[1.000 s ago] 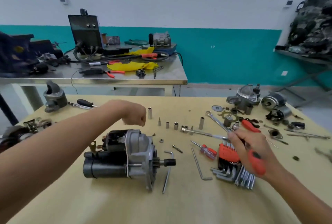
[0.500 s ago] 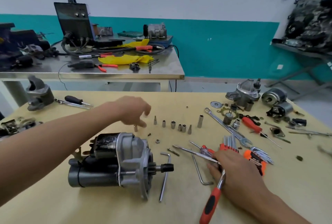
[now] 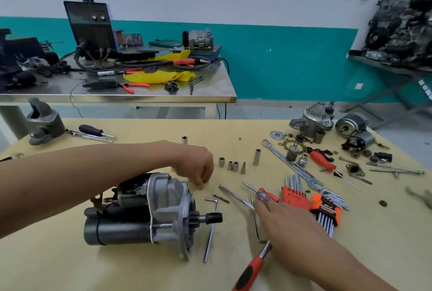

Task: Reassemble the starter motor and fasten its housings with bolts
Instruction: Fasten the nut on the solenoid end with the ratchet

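1. Your right hand [image 3: 289,232] lies palm down at the near right of the counter [image 3: 70,267], over the steel shaft of a red-handled driver [image 3: 247,274]. Its fingers [image 3: 260,205] stretch far-left along the shaft, and I cannot tell whether they grip it.
2. The starter motor [image 3: 131,223] lies on its side left of that hand. Its dark body is to the left and its silver housing [image 3: 170,204] to the right. The black pinion [image 3: 214,217] points right toward your right fingers, but is apart from them.
3. An L-shaped hex key [image 3: 211,230] lies between the pinion and your right hand. A loose bolt [image 3: 221,197] lies just beyond the key's bend.
4. Your left hand [image 3: 194,164] hangs past the motor's far side. Its curled fingers [image 3: 198,179] point down, the tips pinching a small shiny piece [image 3: 204,183] on the counter, just right of the housing's far edge. The piece is too small to name.
5. Farther off stands a row of sockets [image 3: 230,164]. To their right lie a long spanner [image 3: 289,164] and orange hex key sets [image 3: 294,195].
6. Behind everything, a steel counter [image 3: 210,96] carries a dark welder [image 3: 91,26].
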A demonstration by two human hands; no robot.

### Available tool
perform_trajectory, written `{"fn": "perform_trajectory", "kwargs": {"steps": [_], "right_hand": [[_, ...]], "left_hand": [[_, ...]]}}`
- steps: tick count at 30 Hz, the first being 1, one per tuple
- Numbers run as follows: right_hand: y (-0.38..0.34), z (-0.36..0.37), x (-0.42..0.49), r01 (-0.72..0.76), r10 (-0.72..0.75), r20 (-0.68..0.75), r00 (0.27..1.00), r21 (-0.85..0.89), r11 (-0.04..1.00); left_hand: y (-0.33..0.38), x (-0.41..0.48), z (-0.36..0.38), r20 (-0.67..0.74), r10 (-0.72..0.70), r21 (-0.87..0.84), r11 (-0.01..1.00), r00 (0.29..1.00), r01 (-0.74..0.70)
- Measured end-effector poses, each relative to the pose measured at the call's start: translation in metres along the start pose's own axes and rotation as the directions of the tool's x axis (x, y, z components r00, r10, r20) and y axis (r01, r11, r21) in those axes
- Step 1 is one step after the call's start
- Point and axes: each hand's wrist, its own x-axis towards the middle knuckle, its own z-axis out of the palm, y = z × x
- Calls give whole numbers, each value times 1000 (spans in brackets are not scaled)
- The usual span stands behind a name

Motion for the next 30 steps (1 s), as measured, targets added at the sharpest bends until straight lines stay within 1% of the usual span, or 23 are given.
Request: {"fn": "perform_trajectory", "kwargs": {"steps": [2, 3, 4, 6, 8, 9, 10, 12, 13, 14, 15, 16, 19, 21, 22, 24, 25, 27, 28, 29, 30], "right_hand": [[-5, -7, 2, 8, -7, 47, 999, -25, 1000], [-8, -11, 2, 17, -15, 70, 997, -38, 999], [-10, -16, 2, 28, -24, 94, 995, -46, 999], [-13, -29, 0, 59, -51, 145, 988, -49, 997], [-18, -45, -3, 93, -83, 165, 983, -57, 994], [-22, -54, -4, 104, -96, 139, 986, -52, 993], [-26, -65, -3, 105, -102, 78, 992, -32, 994], [-42, -85, 5, 106, -96, -125, 987, 70, 992], [-54, -95, 12, 131, -95, -230, 969, 146, 981], [-69, -101, 22, 177, -100, -321, 942, 218, 960], [-85, -106, 33, 225, -114, -375, 920, 268, 937], [-102, -108, 44, 263, -144, -379, 914, 284, 922], [-144, -107, 76, 306, -248, -253, 935, 224, 925], [-152, -111, 91, 312, -269, -234, 934, 171, 935], [-153, -113, 96, 318, -283, -225, 932, 140, 938], [-151, -116, 101, 327, -298, -210, 931, 122, 937], [-150, -115, 100, 329, -291, -227, 929, 150, 932], [-147, -110, 92, 319, -239, -307, 921, 243, 916], [-142, -107, 87, 307, -193, -350, 916, 308, 900], [-136, -102, 80, 292, -130, -387, 913, 398, 870], [-129, -96, 72, 287, -57, -423, 904, 504, 815]], "left_hand": [[-1, -1, 0, -8, -12, 4, 1000, 1000, 12], [-4, -6, -2, -36, -22, -9, 1000, 999, 21], [-8, -13, -7, -92, -35, -44, 999, 995, 31], [-18, -37, -19, -268, -90, -177, 983, 959, 43], [-27, -71, -27, -444, -190, -359, 933, 876, 20], [-30, -89, -27, -511, -252, -447, 894, 822, -4], [-31, -108, -25, -562, -312, -514, 857, 766, -28], [-32, -144, -13, -622, -407, -587, 807, 669, -55], [-31, -160, -4, -634, -446, -616, 785, 632, -65], [-31, -176, 6, -635, -489, -649, 758, 598, -69], [-31, -189, 18, -628, -537, -683, 727, 563, -68], [-32, -201, 31, -615, -587, -716, 696, 527, -61], [-32, -221, 72, -534, -732, -820, 570, 423, -49], [-30, -225, 96, -445, -813, -889, 451, 374, -79], [-28, -225, 106, -398, -842, -916, 389, 366, -100], [-25, -221, 119, -325, -867, -945, 288, 377, -152], [-23, -219, 122, -305, -868, -950, 249, 392, -188], [-18, -218, 120, -294, -861, -942, 187, 416, -279], [-15, -218, 115, -303, -853, -932, 173, 424, -319], [-12, -220, 109, -327, -840, -921, 180, 433, -346], [-8, -221, 101, -366, -820, -907, 207, 440, -368]]}}
